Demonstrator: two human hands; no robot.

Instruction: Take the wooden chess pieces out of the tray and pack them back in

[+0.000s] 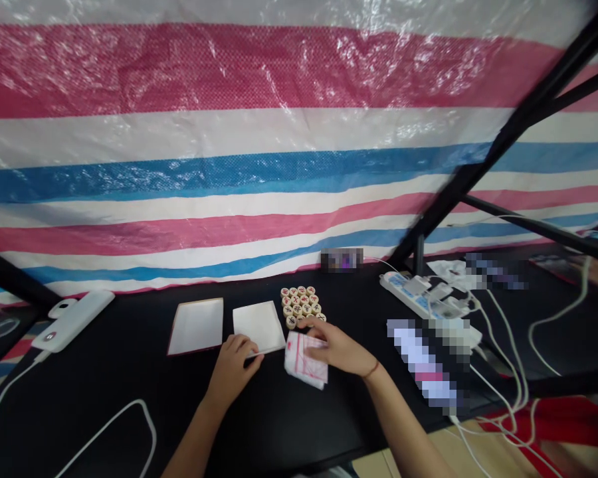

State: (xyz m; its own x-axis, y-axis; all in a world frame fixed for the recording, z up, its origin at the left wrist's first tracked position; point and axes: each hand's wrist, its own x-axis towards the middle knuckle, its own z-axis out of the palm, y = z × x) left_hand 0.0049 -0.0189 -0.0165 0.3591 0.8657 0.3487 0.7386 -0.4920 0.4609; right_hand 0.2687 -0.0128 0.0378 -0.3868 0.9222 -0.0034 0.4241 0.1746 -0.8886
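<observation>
- Left hand (232,372): we see the fingers together and lightly curled, their tips at the near corner of a white rectangular tray (258,325). From this angle we cannot tell whether they grip it or only rest on it.
- Right hand (336,345): the fingers lie together, stretched across the top of a folded white packet with red printing (303,362). The thumb is hidden, so we cannot tell whether the packet is clamped. A thin dark band (371,370) circles the wrist.
- Chinese chess pieces (299,307): round wooden discs with carved characters lie flat in one compact block, just beyond the right fingertips and beside the tray.
- State of the work: as far as we can see, the discs are gathered in that single block and the packet is folded. A second white tray (195,326), edged in red, lies to the left, near the first.
- Surroundings: a black tabletop (104,398) carries a white battery pack (72,320) at left and a power strip (408,295) at right, with a striped woven tarpaulin (279,133) behind.
</observation>
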